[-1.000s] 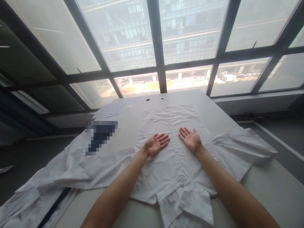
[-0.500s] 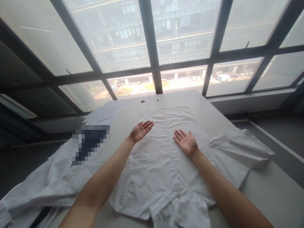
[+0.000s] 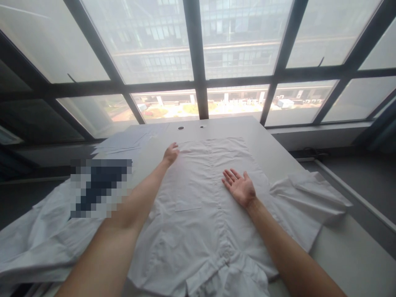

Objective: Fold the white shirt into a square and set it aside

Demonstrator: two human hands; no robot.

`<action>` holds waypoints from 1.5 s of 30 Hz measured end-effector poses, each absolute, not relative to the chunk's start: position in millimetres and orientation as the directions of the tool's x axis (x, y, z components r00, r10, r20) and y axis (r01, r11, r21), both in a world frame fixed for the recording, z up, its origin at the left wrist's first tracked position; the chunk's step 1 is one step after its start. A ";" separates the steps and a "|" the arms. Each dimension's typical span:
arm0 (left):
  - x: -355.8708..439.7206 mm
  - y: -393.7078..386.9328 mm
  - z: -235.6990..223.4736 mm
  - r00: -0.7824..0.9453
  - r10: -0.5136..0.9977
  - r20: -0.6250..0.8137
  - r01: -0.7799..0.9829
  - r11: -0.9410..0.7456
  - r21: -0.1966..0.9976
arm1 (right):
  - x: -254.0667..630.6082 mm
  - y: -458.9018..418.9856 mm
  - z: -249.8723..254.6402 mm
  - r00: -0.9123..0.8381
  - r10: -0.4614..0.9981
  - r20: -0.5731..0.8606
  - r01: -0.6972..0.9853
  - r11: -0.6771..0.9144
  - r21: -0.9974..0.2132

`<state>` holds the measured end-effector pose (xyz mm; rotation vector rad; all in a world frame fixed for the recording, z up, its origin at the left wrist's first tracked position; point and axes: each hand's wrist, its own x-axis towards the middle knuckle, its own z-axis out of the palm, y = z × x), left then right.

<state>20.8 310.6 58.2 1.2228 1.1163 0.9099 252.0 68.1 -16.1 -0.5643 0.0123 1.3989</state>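
A white button-up shirt [image 3: 201,222] lies spread flat on a grey table [image 3: 262,140], collar toward me and hem toward the window. My left hand [image 3: 170,154] reaches far out to the shirt's far left corner, its fingers curled down onto the hem edge. My right hand [image 3: 239,187] rests palm up on the right half of the shirt, fingers spread, holding nothing. The shirt's right sleeve [image 3: 309,192] lies out over the table's right side.
More white cloth [image 3: 40,243] is heaped at the left, with a blurred dark patch [image 3: 99,187] above it. Two round holes [image 3: 191,127] sit near the table's far edge. Large windows with dark frames [image 3: 194,57] fill the background.
My left hand has moved from the middle of the shirt outward and away to its far left corner, turning palm down. My right hand stays almost where it was.
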 end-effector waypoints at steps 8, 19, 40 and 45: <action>26.5 197.0 28.2 0.515 0.854 0.070 0.031 -0.101 0.994 | 249.0 67.8 -11.9 0.220 0.924 -0.313 -0.886 0.054 -0.461; -91.4 69.4 -6.1 0.705 0.683 0.192 0.575 -0.709 0.408 | 261.1 -20.4 -4.2 0.319 0.921 0.224 0.207 0.163 -0.965; -155.2 -56.4 -15.4 0.853 0.499 0.153 0.510 -0.859 -0.039 | 230.5 -200.1 -47.1 -0.074 0.991 0.108 0.856 0.118 -0.503; -105.6 -28.9 23.4 0.809 0.549 0.209 0.537 -0.836 0.115 | 220.2 -157.3 -2.6 0.139 0.982 0.125 0.378 0.064 -0.924</action>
